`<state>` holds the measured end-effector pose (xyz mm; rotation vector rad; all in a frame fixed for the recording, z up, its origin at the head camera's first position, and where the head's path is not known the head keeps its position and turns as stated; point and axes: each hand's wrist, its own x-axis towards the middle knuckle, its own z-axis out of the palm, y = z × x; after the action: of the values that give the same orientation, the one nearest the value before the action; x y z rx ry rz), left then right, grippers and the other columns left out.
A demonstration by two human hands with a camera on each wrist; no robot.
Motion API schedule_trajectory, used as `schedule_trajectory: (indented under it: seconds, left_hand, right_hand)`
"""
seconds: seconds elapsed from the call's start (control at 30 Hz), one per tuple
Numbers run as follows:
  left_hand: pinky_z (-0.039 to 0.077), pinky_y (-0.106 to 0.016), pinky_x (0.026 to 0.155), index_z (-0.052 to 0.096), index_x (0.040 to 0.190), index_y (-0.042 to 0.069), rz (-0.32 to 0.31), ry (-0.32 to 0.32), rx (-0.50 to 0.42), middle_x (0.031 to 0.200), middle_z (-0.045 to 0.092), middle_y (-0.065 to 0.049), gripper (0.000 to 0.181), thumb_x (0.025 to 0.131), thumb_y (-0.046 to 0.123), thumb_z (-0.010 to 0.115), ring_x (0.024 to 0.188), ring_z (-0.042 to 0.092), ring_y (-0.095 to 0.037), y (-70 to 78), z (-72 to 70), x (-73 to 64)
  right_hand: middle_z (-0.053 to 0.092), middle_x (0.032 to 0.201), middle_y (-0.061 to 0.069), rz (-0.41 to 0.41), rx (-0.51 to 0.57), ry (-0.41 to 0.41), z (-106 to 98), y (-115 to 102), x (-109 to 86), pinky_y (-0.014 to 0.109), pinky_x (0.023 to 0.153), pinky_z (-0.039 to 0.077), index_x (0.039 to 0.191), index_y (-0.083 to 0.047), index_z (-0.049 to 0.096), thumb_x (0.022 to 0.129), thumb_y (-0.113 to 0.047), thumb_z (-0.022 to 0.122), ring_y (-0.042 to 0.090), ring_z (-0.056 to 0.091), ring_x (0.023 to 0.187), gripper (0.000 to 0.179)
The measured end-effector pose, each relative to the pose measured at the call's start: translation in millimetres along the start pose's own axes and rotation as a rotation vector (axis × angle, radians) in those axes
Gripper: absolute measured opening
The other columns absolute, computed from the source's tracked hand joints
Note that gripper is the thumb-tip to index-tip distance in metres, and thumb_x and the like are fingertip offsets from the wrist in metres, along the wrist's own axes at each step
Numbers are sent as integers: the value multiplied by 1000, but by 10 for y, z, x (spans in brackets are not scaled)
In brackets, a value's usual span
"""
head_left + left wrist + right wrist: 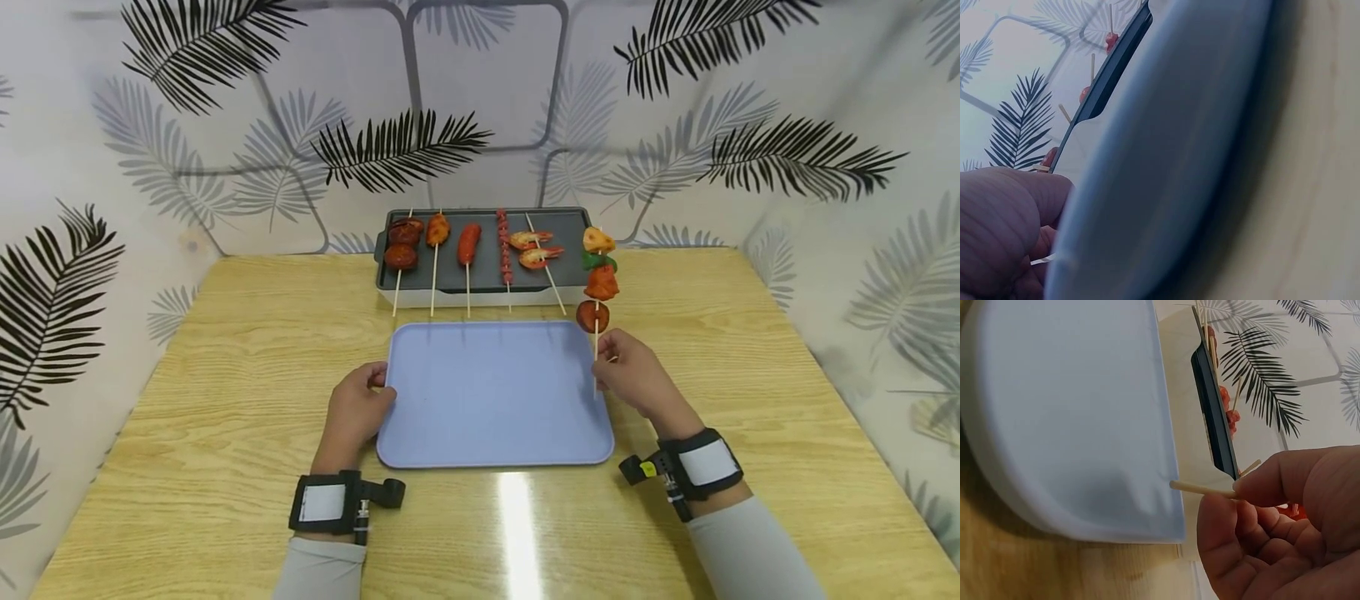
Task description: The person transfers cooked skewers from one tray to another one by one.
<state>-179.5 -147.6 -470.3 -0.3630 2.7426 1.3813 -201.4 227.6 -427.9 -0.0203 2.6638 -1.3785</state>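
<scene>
My right hand (633,371) pinches the bare stick of a skewer (602,283) between thumb and fingers. That skewer carries a yellow piece, a green piece, a red-orange chunk and a brown round slice. The stick's lower end hangs over the right edge of a pale blue tray (495,400), seen close up in the right wrist view. At the tray's left edge, my left hand (356,408) holds the rim, its thumb over it; the fingertips are partly hidden. Behind the tray stands a grill (487,297) with a dark plate and light base.
On the grill lie several skewers: brown round slices (401,256), an orange-brown piece (438,229), a sausage (468,243), a thin pink-red strip (504,246) and shrimp (538,254). A wooden table (247,358) carries everything. Leaf-patterned covering (487,75) rises behind it.
</scene>
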Motion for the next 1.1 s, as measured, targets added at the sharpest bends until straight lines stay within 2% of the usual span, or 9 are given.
schedule_trajectory:
  seconds: [0.3, 0.43, 0.73, 1.1]
  left_hand:
    - [49, -33, 71, 60, 132, 1, 0, 2, -16, 114, 62, -13, 44, 89, 7, 58, 85, 58, -23, -19, 13, 11]
    - [49, -34, 72, 59, 134, 2, -7, 0, -19, 114, 62, -13, 45, 90, 7, 58, 87, 58, -23, -28, 14, 14]
    - [48, -32, 69, 58, 134, 2, -14, -5, -25, 114, 62, -13, 45, 90, 7, 58, 84, 58, -22, -23, 8, 11]
    - [48, -32, 69, 60, 133, 2, -11, 1, -24, 112, 62, -12, 43, 90, 7, 59, 84, 57, -23, -14, 3, 13]
  right_hand:
    - [54, 86, 14, -12, 5, -41, 23, 12, -110, 33, 61, 51, 107, 7, 49, 91, 2, 54, 23, 60, 70, 18]
    - [55, 84, 13, 11, -16, -59, 46, 29, -165, 33, 61, 51, 108, 7, 51, 91, 2, 54, 22, 59, 70, 18]
    - [54, 80, 10, 22, 7, -117, 90, 61, -347, 32, 59, 49, 106, 7, 53, 87, 3, 58, 20, 58, 68, 20]
    - [54, 77, 8, 16, 7, -167, 131, 73, -478, 31, 56, 48, 102, 6, 54, 83, 5, 57, 20, 56, 66, 19]
